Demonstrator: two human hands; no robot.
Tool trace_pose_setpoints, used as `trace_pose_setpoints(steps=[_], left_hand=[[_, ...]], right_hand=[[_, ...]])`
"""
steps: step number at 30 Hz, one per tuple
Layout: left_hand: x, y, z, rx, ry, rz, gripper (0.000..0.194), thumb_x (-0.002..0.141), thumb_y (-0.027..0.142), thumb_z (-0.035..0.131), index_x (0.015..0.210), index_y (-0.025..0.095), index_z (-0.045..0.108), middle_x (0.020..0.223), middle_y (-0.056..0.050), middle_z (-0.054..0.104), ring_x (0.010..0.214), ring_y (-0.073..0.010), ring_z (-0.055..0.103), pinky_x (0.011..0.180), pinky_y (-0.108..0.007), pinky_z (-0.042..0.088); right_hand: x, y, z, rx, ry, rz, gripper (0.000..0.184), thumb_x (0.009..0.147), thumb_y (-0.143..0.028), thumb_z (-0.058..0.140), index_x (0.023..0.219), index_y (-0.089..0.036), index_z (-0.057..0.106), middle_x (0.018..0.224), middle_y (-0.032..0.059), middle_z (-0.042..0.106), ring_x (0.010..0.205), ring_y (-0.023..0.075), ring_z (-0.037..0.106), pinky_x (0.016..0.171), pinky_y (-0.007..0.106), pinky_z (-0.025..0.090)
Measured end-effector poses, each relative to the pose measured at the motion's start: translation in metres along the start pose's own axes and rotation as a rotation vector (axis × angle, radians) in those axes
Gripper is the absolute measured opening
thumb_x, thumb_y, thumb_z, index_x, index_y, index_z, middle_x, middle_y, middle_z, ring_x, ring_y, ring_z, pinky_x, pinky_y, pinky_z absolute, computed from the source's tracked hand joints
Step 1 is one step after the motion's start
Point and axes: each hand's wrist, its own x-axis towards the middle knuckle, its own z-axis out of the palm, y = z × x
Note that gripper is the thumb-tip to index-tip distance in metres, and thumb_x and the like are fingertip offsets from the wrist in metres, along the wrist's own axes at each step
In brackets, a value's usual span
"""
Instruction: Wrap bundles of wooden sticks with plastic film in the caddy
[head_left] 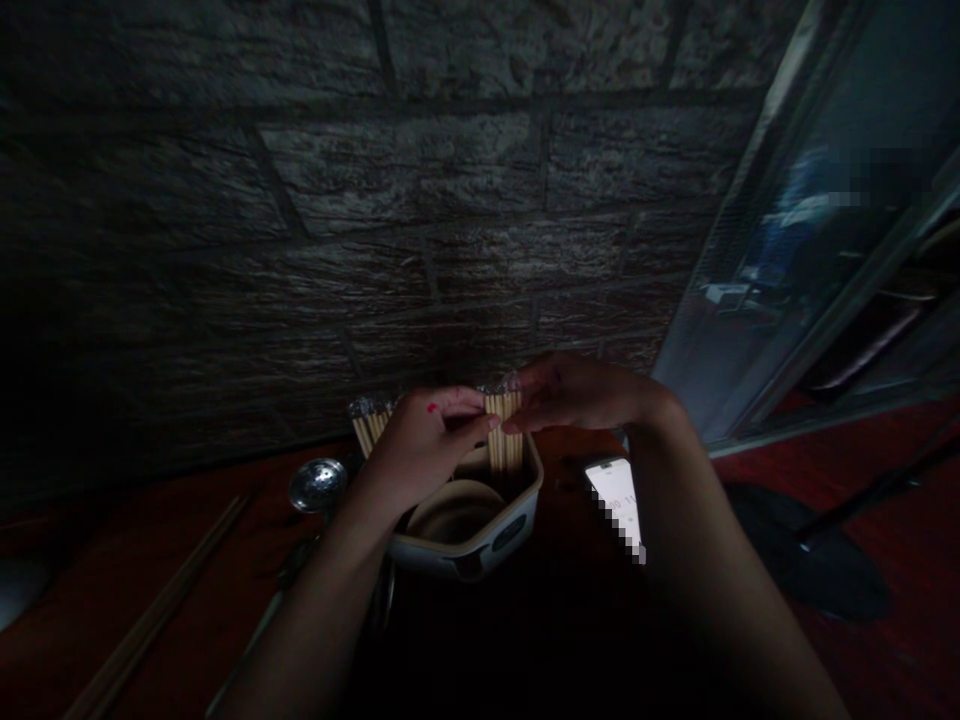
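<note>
Both hands meet over a light-coloured tub point(529, 500) in the middle of the view. Between them stands an upright bundle of pale wooden chopsticks point(504, 430), with shiny clear plastic at the upper ends. My left hand point(435, 430) is closed, its thumb and fingers pinching the bundle from the left. From the right, my right hand point(574, 395) grips the same bundle near the top. A round, bowl-like thing point(457, 510) sits inside the tub. More sticks with shiny tops point(364, 425) show behind my left wrist, partly hidden.
A metal slotted ladle point(318, 484) lies left of the tub. Long thin sticks point(161, 605) stretch across the reddish table point(90, 550). A lit phone point(616, 500) lies beside my right forearm. Behind rises a brick-patterned wall point(405, 170); a round black stand base point(814, 560) is at right.
</note>
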Motion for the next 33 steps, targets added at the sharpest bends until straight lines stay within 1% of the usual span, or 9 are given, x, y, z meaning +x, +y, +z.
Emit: trace_pose_setpoints(steps=[4,8,13,17,20,22,27,30,33], left_hand=[[-0.0007,0.0033,0.0009,0.018,-0.016,-0.019,0.010,0.082,0.024,0.063,0.083,0.016,0.069,0.086,-0.006,0.076,0.075,-0.0164,0.069,0.062,-0.025,0.053],[-0.0019,0.0064,0.0020,0.012,-0.016,-0.076,0.012,0.082,0.024,0.062,0.088,0.016,0.070,0.088,-0.006,0.075,0.072,-0.0153,0.067,0.053,-0.022,0.049],[-0.0012,0.0030,0.0042,0.045,-0.019,-0.050,0.009,0.081,0.023,0.063,0.083,0.015,0.067,0.086,-0.007,0.074,0.072,-0.0152,0.066,0.053,-0.021,0.046],[-0.0011,0.0000,0.0060,0.034,-0.013,-0.029,0.007,0.081,0.021,0.063,0.081,0.015,0.065,0.081,-0.006,0.074,0.071,-0.0155,0.066,0.055,-0.022,0.047],[-0.0018,0.0005,0.0065,0.019,-0.019,-0.030,0.008,0.080,0.021,0.063,0.085,0.015,0.066,0.082,-0.006,0.074,0.072,-0.0158,0.067,0.057,-0.023,0.047],[-0.0019,0.0012,0.0067,0.010,-0.019,-0.030,0.009,0.080,0.021,0.063,0.087,0.015,0.066,0.082,-0.006,0.074,0.071,-0.0160,0.067,0.057,-0.023,0.047],[-0.0012,0.0020,0.0071,0.001,-0.014,-0.054,0.014,0.079,0.022,0.065,0.091,0.015,0.066,0.083,-0.007,0.073,0.068,-0.0156,0.065,0.054,-0.023,0.045],[-0.0013,0.0009,0.0072,-0.012,-0.027,-0.052,0.011,0.080,0.025,0.065,0.086,0.016,0.065,0.077,-0.004,0.071,0.062,-0.0140,0.062,0.051,-0.022,0.043],[-0.0015,-0.0002,0.0070,-0.015,-0.046,-0.044,0.011,0.082,0.027,0.063,0.083,0.016,0.064,0.070,-0.002,0.067,0.057,-0.0123,0.057,0.050,-0.022,0.042]], right_hand=[[0.0003,0.0010,-0.0013,-0.020,0.003,-0.001,0.022,0.072,-0.036,0.072,0.074,-0.016,0.063,0.062,-0.0031,0.056,0.057,0.0087,0.046,0.052,0.022,0.033],[0.0010,0.0047,-0.0030,-0.078,-0.006,-0.023,0.025,0.072,-0.039,0.073,0.073,-0.016,0.064,0.059,-0.0042,0.051,0.054,0.0080,0.041,0.050,0.023,0.028],[-0.0002,0.0037,-0.0025,-0.057,0.005,-0.025,0.026,0.071,-0.036,0.074,0.067,-0.015,0.059,0.058,-0.0051,0.049,0.054,0.0065,0.040,0.050,0.022,0.027],[-0.0011,0.0032,-0.0032,-0.009,-0.015,-0.033,0.024,0.071,-0.036,0.075,0.073,-0.015,0.065,0.062,-0.0042,0.055,0.056,0.0069,0.045,0.053,0.021,0.032],[-0.0018,0.0050,-0.0056,0.055,-0.053,-0.059,0.031,0.071,-0.040,0.076,0.088,-0.015,0.069,0.077,0.0008,0.067,0.068,0.0110,0.057,0.062,0.023,0.041],[-0.0028,0.0054,-0.0073,0.088,-0.077,-0.074,0.035,0.071,-0.042,0.075,0.095,-0.016,0.070,0.088,0.0031,0.071,0.077,0.0135,0.061,0.069,0.024,0.046],[-0.0045,0.0037,-0.0086,0.052,-0.036,-0.051,0.026,0.074,-0.037,0.073,0.091,-0.017,0.072,0.086,0.0030,0.071,0.078,0.0141,0.062,0.070,0.024,0.047],[-0.0038,0.0038,-0.0083,0.040,-0.025,-0.063,0.017,0.076,-0.032,0.070,0.084,-0.018,0.071,0.082,0.0015,0.070,0.074,0.0127,0.061,0.068,0.024,0.047],[-0.0027,0.0049,-0.0081,0.051,-0.039,-0.076,0.014,0.076,-0.030,0.068,0.083,-0.017,0.070,0.081,0.0010,0.069,0.071,0.0117,0.060,0.067,0.024,0.047]])
